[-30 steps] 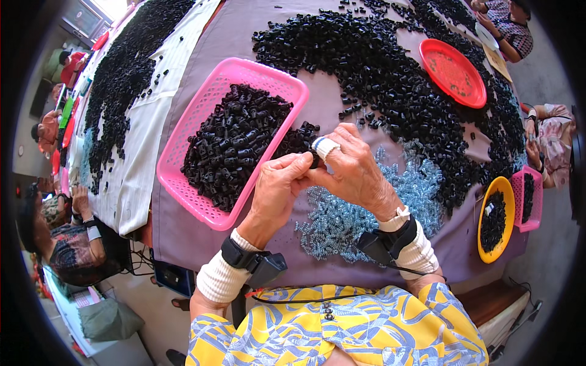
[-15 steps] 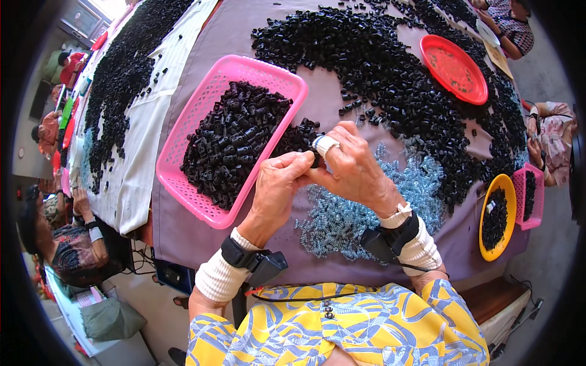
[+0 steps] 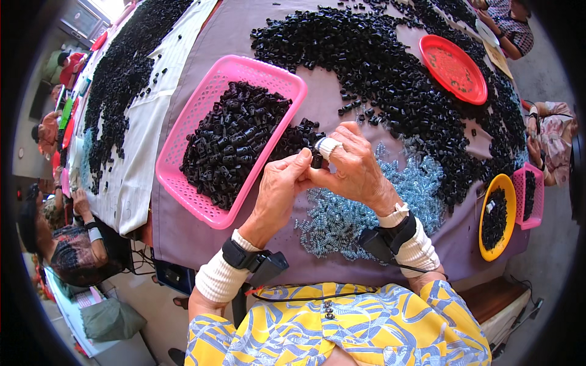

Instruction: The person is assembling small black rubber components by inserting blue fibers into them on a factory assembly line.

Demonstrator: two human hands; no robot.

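Observation:
A small black plastic cord lock (image 3: 317, 161) is pinched between the fingertips of both my hands, mostly covered by them. My left hand (image 3: 276, 198) is closed on it from the left, thumb on top. From the right, my right hand (image 3: 357, 165) closes on the same piece, with white tape around one finger. Beneath and right of my hands lies a heap of small silvery-blue springs (image 3: 342, 226). Left of them stands a pink openwork basket (image 3: 175, 143) filled with black cord locks (image 3: 229, 149). More loose black pieces (image 3: 299, 135) lie against the basket's right side.
A wide pile of black plastic parts (image 3: 378, 79) covers the far side of the purple cloth (image 3: 177, 232). A red tray (image 3: 455, 70) rests on it. At the right are a yellow bowl (image 3: 511, 213) and a small pink basket (image 3: 538, 204). Other people sit at both sides.
Both hands stay nearly in place, still gripping the small black piece; my fingers have shifted only slightly around it. The basket and heaps have not moved.

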